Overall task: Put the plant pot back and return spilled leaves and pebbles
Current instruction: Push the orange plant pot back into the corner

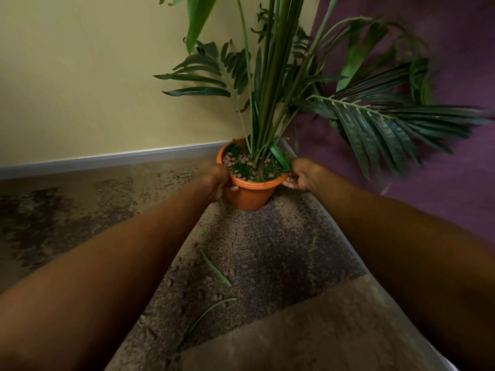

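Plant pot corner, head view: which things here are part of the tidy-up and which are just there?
Part of the job:
plant pot, held by left hand and right hand
fallen leaves
loose pebbles

Just there:
carpet
skirting board
yellow wall
purple wall

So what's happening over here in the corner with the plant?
A person grips an orange plant pot with both hands, left hand and right hand on opposite sides of its rim. The pot stands upright in the corner where the two walls meet. Two loose leaves and scattered pebbles lie on the carpet, not yet returned.
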The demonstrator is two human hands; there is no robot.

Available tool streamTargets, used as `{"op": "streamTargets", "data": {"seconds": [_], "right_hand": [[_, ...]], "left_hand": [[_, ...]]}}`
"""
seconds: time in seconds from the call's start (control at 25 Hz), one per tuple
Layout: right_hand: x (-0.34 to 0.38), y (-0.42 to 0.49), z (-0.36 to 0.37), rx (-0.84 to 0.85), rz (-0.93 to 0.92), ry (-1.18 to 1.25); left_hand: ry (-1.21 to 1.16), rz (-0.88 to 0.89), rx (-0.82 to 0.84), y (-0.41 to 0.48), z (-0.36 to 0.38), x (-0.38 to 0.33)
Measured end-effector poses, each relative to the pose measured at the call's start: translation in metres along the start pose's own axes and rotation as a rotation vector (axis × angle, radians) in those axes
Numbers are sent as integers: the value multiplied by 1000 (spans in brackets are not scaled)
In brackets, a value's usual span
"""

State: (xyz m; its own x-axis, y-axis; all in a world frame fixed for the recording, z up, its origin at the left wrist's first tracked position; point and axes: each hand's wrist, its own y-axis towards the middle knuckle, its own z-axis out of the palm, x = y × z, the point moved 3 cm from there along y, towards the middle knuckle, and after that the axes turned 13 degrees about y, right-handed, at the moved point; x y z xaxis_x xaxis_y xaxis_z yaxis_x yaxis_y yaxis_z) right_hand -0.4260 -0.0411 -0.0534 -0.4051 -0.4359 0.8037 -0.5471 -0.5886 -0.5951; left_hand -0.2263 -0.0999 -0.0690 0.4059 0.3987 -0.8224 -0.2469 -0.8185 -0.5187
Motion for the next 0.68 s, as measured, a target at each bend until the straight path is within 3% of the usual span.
{"op": "streamTargets", "data": {"seconds": [0.2,0.44,0.68], "right_hand": [[4,-17,3,-9,-125,-213],[4,-61,11,39,-233,-488],[-25,-122,25,-33,-594,-1366]], "left_hand": [[123,92,-70,-14,-8,-6],[306,318,-20,-61,-7,-16],[828,538,-76,-98,-20,21]]}}
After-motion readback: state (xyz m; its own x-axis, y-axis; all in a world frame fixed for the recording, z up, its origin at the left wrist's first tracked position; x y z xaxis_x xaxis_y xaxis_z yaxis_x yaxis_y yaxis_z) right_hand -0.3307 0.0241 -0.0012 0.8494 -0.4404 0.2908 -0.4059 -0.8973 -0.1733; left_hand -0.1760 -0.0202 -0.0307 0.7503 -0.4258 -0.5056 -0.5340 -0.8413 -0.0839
